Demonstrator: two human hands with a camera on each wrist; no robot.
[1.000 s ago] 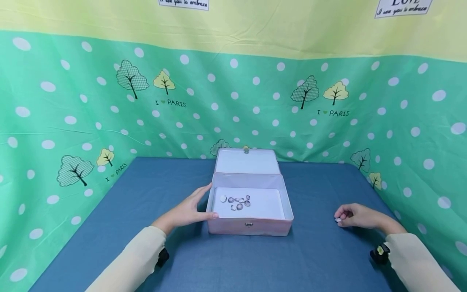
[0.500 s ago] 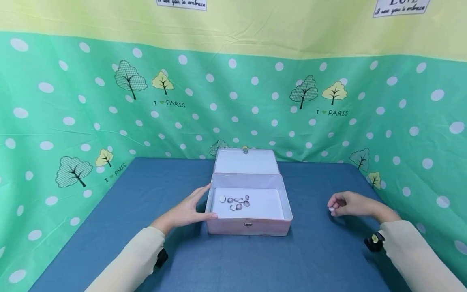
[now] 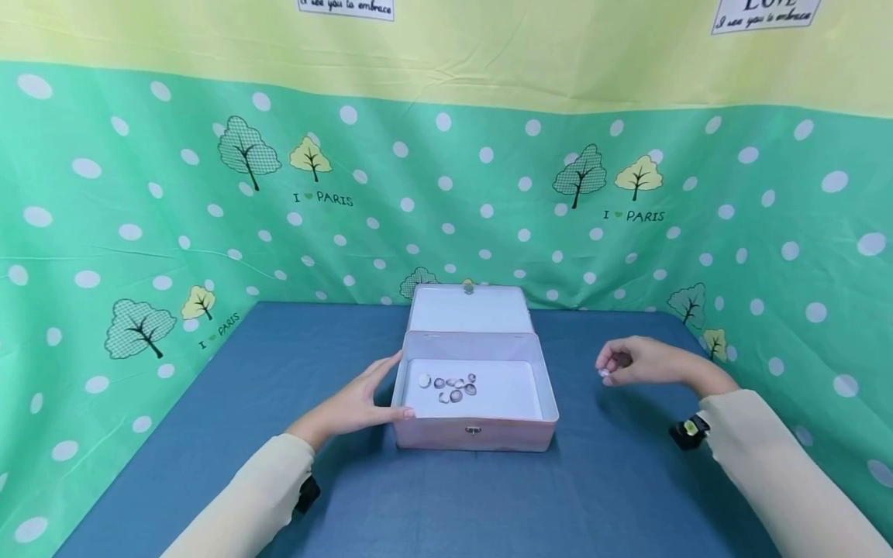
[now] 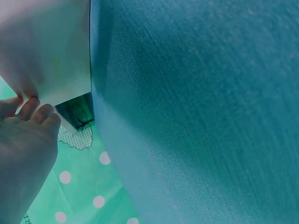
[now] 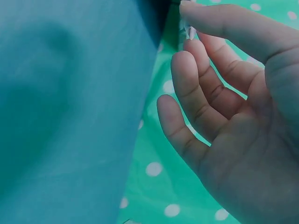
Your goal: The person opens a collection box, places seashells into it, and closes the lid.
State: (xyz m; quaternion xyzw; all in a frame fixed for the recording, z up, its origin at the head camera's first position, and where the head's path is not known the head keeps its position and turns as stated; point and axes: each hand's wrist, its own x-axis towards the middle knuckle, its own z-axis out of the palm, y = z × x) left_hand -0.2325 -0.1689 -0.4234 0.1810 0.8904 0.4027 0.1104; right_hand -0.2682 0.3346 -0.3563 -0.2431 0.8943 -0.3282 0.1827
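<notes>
A pinkish metal box [image 3: 481, 435] stands on the table with its white lid [image 3: 469, 308] tipped back. My left hand [image 3: 349, 399] holds the box at its left side, the thumb over the front left corner and the fingers along the outer wall. In the left wrist view, the fingertips [image 4: 44, 112] meet that wall. Several small shells [image 3: 456, 395], pale with purplish rims, lie in the left half of the box. To the right of the box, my right hand [image 3: 645, 363] pinches a small pale shell [image 3: 604, 373] between thumb and fingers, above the table.
A blue cloth covers the table [image 3: 481, 504]. Behind and at the sides hangs a green dotted curtain [image 3: 391, 209] with trees printed on it. A black wrist device [image 3: 689, 432] sits below the right sleeve.
My right hand has lifted the shell from near the table and carried it left and away from me, closer to the box. The left hand keeps its hold on the box.
</notes>
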